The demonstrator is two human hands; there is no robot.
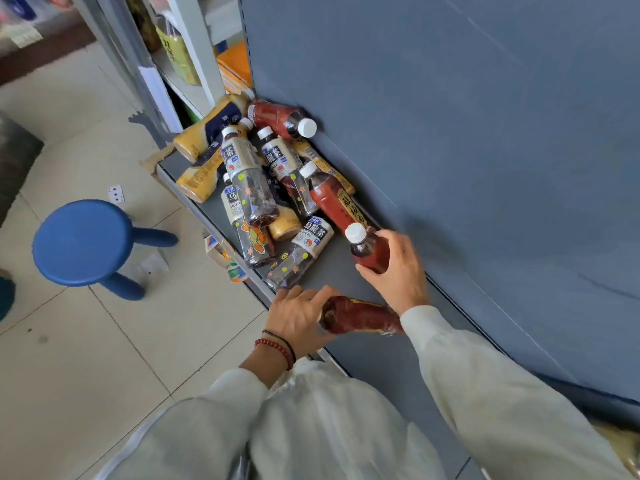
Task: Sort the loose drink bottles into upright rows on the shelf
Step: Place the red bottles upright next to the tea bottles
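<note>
Lying on its side near the front edge of the grey shelf (pixel 377 372), a red bottle (pixel 360 318) is gripped at one end by the left hand (pixel 298 318), whose fingers are curled over it. A second red bottle (pixel 369 252), white-capped and tilted, is held by the right hand (pixel 398 271), thumb and fingers wrapped round its body; whether its base touches the shelf cannot be told. Just beyond it, a loose pile of bottles (pixel 270 188) is heaped on the shelf against the grey back panel (pixel 485 133), most lying flat and overlapping. A blue stool (pixel 81 240) is seen on the tiled floor (pixel 104 358) beside the shelf.
</note>
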